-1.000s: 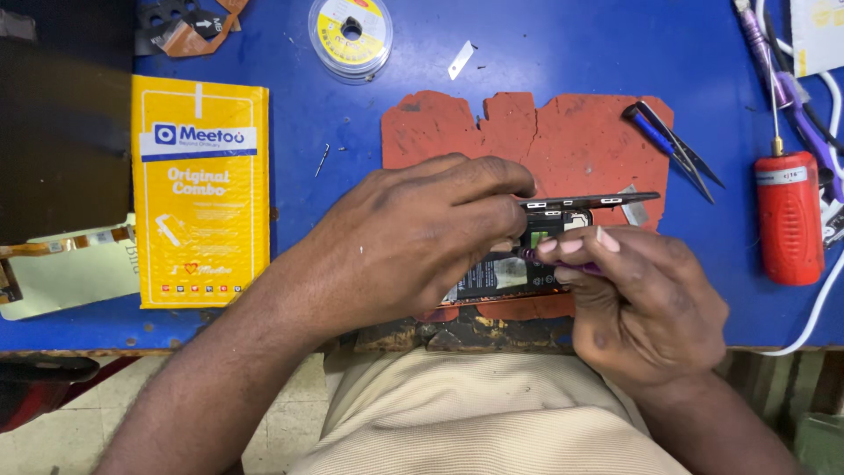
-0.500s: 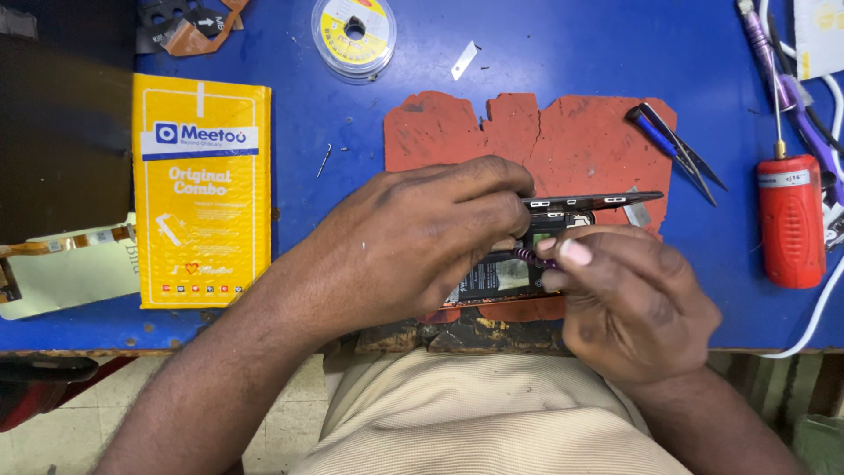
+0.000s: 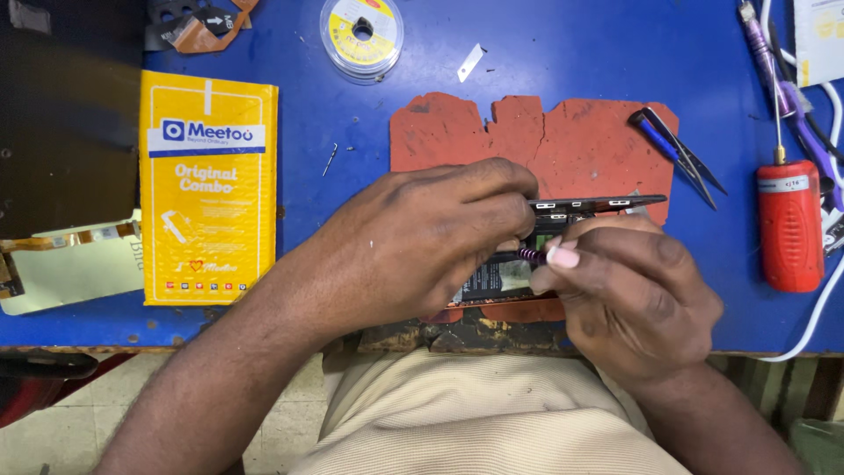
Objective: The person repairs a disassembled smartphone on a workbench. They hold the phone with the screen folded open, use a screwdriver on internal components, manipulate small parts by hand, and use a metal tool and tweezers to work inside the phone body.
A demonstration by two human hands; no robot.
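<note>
Right hand (image 3: 629, 295), centre-right of frame, is closed in a pinch on a small purple-handled screwdriver (image 3: 528, 255), tip aimed left into the opened phone (image 3: 563, 230) at frame centre; the tip itself is hidden under the fingers. Left hand (image 3: 431, 242) is wrapped over the phone's left half, fingers clamped on its upper edge, holding it tilted on the red work mat (image 3: 536, 141). To do this well, I'd keep the driver square to the screw, use light axial pressure and let the left hand take all the reaction so the frame doesn't rock. Around it: tweezers (image 3: 677, 154) on the mat's upper right, red tool (image 3: 789, 224) with white cable (image 3: 813, 308) at right edge, solder wire spool (image 3: 362, 31) top centre, yellow parts pouch (image 3: 208, 189) at left, detached display panel (image 3: 70, 268) at lower left. Main obstruction is the left hand's own fingers, which crowd the driver; the loose screw or pin (image 3: 331, 158) on the blue table (image 3: 571, 53) could get lost.
</note>
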